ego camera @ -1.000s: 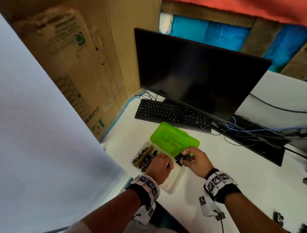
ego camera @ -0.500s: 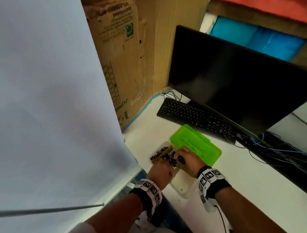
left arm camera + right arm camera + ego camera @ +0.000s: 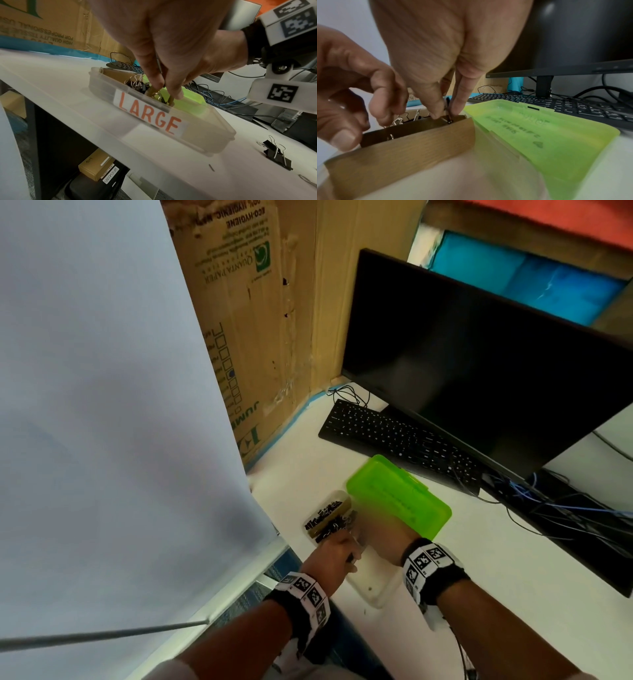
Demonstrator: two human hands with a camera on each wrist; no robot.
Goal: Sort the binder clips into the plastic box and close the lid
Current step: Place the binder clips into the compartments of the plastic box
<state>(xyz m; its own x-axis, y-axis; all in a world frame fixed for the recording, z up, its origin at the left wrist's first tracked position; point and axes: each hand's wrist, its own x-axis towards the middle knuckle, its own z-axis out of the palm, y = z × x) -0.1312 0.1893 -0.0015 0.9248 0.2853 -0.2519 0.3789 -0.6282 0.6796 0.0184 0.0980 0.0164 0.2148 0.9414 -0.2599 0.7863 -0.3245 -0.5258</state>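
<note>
A translucent plastic box (image 3: 376, 594) labelled LARGE (image 3: 205, 135) lies near the table's front edge. Its green lid (image 3: 397, 501) lies flipped open behind it (image 3: 547, 135). A cardboard divider (image 3: 402, 148) stands across the box. Beyond the divider lie several black binder clips (image 3: 325, 518). My right hand (image 3: 447, 115) pinches a small black binder clip (image 3: 448, 119) just above the divider's top edge. My left hand (image 3: 165, 89) reaches down into the box with thumb and finger curled over the divider. In the head view my left hand (image 3: 337, 553) and my blurred right hand (image 3: 387, 537) are close together.
One loose black binder clip (image 3: 278, 155) lies on the white table right of the box. A keyboard (image 3: 394, 436), a monitor (image 3: 479, 371) and tangled cables (image 3: 565, 508) fill the back. A cardboard carton (image 3: 257, 337) and a white panel (image 3: 102, 405) stand at the left.
My right hand has carried its clip from over the green lid leftward and down to the divider. The left hand stays at the box. The head view has swung left.
</note>
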